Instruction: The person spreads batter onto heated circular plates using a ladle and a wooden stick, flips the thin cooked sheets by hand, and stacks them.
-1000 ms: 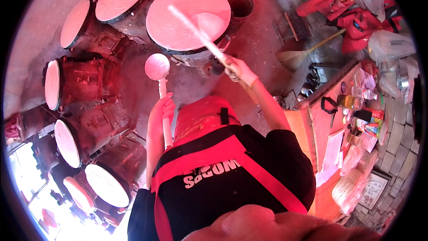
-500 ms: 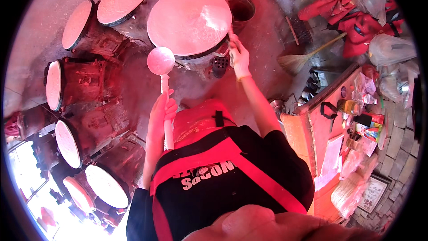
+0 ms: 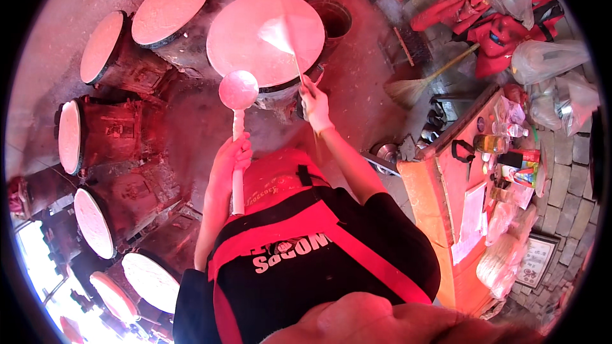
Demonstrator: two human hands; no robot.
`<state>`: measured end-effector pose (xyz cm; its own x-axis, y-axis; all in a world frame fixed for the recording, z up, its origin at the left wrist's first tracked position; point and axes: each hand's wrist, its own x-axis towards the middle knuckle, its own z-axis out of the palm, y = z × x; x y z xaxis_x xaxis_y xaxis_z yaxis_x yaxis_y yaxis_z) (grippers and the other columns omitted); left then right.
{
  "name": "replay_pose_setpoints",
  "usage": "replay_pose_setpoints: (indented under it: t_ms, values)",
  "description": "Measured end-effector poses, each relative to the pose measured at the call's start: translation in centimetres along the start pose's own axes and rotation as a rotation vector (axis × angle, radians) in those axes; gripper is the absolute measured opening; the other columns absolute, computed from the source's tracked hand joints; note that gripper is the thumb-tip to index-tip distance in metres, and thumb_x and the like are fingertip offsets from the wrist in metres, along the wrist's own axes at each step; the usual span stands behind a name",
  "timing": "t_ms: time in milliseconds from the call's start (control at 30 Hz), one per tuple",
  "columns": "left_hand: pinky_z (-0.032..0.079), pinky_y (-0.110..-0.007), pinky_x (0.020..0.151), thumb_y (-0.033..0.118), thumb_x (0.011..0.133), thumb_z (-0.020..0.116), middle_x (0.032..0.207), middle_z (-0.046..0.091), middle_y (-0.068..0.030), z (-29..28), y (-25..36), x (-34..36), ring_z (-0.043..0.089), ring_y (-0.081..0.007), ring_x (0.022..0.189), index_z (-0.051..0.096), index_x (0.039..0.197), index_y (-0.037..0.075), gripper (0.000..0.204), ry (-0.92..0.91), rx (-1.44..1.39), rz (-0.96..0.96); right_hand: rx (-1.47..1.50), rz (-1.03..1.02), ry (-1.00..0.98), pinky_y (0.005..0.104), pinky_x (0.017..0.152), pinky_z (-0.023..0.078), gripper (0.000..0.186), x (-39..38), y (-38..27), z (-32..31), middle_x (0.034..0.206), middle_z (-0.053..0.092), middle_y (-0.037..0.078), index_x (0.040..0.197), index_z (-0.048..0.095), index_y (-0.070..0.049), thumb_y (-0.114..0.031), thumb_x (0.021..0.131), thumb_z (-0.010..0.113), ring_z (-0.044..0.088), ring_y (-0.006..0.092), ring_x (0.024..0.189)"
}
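Observation:
My left hand (image 3: 231, 158) is closed around the wrapped handle of a ladle (image 3: 238, 90). The ladle's round bowl points away from me, next to the near left edge of a large round griddle (image 3: 233, 41). A smooth pale layer covers the griddle's top, and its dark rim shows at the near side. At the griddle's near right edge, my right hand (image 3: 315, 109) grips the thin stick of a fan-shaped white brush or spreader (image 3: 278, 34). The fan end lies over the pale layer right of centre; whether it touches cannot be told.
Several similar round griddles (image 3: 171, 9) on sooty stoves curve along my left. A dark bucket (image 3: 336, 20) stands right of the large griddle. A broom (image 3: 424, 83) lies farther right, near plastic bags (image 3: 551, 60). An orange-sided table (image 3: 421, 207) with bottles and papers stands to my right.
The fan end has swept left across the large griddle toward its middle, and my right hand has moved left with it. My left hand still holds the ladle; the whole view has shifted slightly.

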<state>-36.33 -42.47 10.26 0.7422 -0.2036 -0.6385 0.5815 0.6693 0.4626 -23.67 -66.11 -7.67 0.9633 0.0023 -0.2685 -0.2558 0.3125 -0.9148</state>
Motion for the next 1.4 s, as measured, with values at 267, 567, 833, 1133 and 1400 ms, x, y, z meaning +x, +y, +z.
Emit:
replay_pose_setpoints:
  t_ms: [267, 567, 833, 1133, 1400]
  values:
    - [0.028, -0.015, 0.04, 0.016, 0.095, 0.051, 0.074, 0.044, 0.0026, 4.0, 5.9, -1.8, 0.037, -0.0018, 0.053, 0.047, 0.112, 0.0, 0.025, -0.263, 0.091, 0.076, -0.229, 0.143, -0.067, 0.0203, 0.049, 0.031, 0.039, 2.3, -8.5, -2.8, 0.076, 0.051, -0.007, 0.129, 0.055, -0.008, -0.02, 0.092, 0.06, 0.039, 0.0023, 0.055]
    - [0.034, -0.023, 0.042, 0.005, 0.087, 0.052, 0.074, 0.044, -0.0043, 0.3, 4.5, 17.4, 0.041, -0.0103, 0.051, 0.042, 0.094, 0.001, 0.013, 0.198, 0.446, 0.187, 0.061, 0.064, 0.265, 0.0172, 0.046, 0.028, 0.036, -5.9, -2.9, -2.8, 0.07, 0.051, -0.01, 0.123, 0.059, -0.007, -0.016, 0.089, 0.064, 0.039, 0.0009, 0.051]
    - [0.045, -0.027, 0.051, 0.006, 0.085, 0.05, 0.075, 0.051, -0.0081, 0.7, 2.4, 21.1, 0.052, -0.0165, 0.059, 0.05, 0.09, -0.002, 0.009, -0.136, 0.466, 0.297, 0.232, 0.591, -0.143, 0.0251, 0.032, 0.022, 0.032, -5.8, -5.5, 3.0, 0.051, 0.035, -0.006, 0.122, 0.057, -0.027, -0.016, 0.092, 0.051, 0.03, 0.0073, 0.033]
    - [0.027, -0.014, 0.036, 0.004, 0.091, 0.053, 0.069, 0.04, 0.0023, 5.0, 9.1, 5.6, 0.034, -0.0007, 0.048, 0.045, 0.1, 0.001, 0.012, -0.059, -0.09, -0.096, -0.431, -0.18, -0.015, 0.026, 0.057, 0.043, 0.035, 2.7, -5.1, -3.7, 0.081, 0.061, 0.004, 0.126, 0.057, -0.013, -0.021, 0.093, 0.057, 0.054, 0.0102, 0.064]
    - [0.026, -0.015, 0.036, 0.005, 0.092, 0.052, 0.069, 0.04, 0.0022, -2.2, 11.7, 5.0, 0.035, -0.0011, 0.048, 0.043, 0.098, 0.001, 0.011, 0.034, -0.177, -0.134, -0.525, -0.002, 0.107, 0.0234, 0.08, 0.045, 0.045, -4.2, -5.6, -0.3, 0.105, 0.062, 0.0, 0.136, 0.048, -0.013, -0.013, 0.091, 0.057, 0.054, 0.0083, 0.087]
